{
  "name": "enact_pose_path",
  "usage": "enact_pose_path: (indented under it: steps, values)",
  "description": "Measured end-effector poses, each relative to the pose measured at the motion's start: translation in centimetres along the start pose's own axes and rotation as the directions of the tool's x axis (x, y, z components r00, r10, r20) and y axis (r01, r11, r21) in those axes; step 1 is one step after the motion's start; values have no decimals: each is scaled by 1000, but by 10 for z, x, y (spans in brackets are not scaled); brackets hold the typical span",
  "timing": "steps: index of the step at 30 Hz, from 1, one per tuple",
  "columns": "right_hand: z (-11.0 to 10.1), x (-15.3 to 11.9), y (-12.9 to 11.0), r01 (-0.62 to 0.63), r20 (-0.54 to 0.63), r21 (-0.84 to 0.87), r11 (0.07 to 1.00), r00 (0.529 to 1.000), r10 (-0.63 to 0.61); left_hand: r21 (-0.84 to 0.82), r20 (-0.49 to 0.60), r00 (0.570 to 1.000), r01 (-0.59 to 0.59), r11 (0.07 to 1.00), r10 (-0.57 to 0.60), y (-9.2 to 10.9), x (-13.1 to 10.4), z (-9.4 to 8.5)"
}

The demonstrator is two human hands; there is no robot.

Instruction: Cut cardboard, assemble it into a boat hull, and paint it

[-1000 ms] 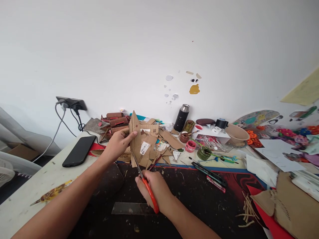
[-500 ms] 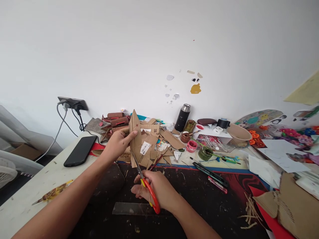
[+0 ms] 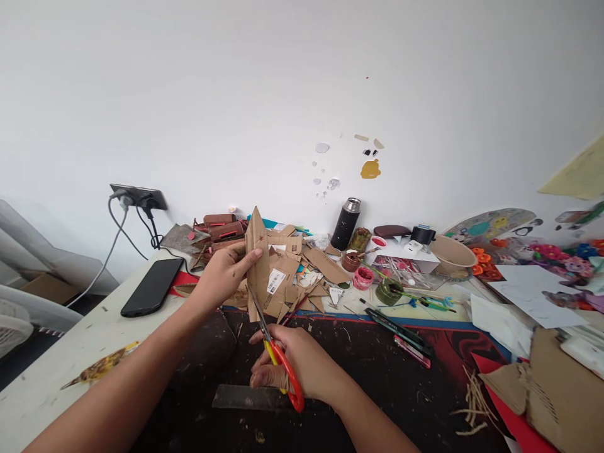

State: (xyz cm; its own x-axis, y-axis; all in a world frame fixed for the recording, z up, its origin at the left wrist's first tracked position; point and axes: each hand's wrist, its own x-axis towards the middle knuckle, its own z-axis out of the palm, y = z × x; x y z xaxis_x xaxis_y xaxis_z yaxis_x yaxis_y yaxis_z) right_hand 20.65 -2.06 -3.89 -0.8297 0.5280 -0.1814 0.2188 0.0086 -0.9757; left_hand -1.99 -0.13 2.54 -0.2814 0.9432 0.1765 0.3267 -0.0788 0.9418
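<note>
A narrow, pointed piece of brown cardboard (image 3: 257, 251) stands nearly upright, pinched in my left hand (image 3: 229, 274) by thumb and fingers. My right hand (image 3: 295, 362) grips scissors (image 3: 286, 365) with red and yellow handles. The scissor blades point up and left and meet the lower end of the cardboard piece. Under my right hand, a clear ruler-like strip (image 3: 236, 397) lies on the dark mat (image 3: 358, 402). Behind the held piece is a pile of cardboard scraps (image 3: 325, 263).
At the back stand a black flask (image 3: 346, 223), paint jars (image 3: 363, 277) and a beige bowl (image 3: 453, 253). A phone (image 3: 151, 287) lies at left, cutters (image 3: 399, 330) right of centre. Twine strands (image 3: 474, 399) and cardboard sheets (image 3: 566, 390) lie at right.
The cardboard piece and my left hand have shifted very slightly right. The scissor handles in my right hand have moved slightly down and look a little wider apart.
</note>
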Motion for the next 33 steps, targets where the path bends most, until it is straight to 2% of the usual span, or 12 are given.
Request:
enact_pose_path:
  steps: [4, 11, 24, 28, 33]
  values:
    - [3, 0, 0, 2, -51, -16, 1000, 999, -3, 38, 0, 999, -33, 999, 33, -3, -1, 2]
    - [8, 1, -4, -50, -156, -181, 982, 987, 22, 96, -11, 1000, -20, 995, 21, 0, -2, 5]
    - [10, 7, -1, -40, -286, -376, 926, 955, -75, -36, 22, 1000, -2, 999, 3, -8, 1, 8]
    - [8, 9, 0, -33, -294, -423, 906, 950, -103, -47, 52, 999, 3, 999, 0, -5, 1, 4]
    - [10, 10, 3, -35, -331, -475, 879, 933, -141, 44, -21, 998, -59, 997, 60, -4, 4, -8]
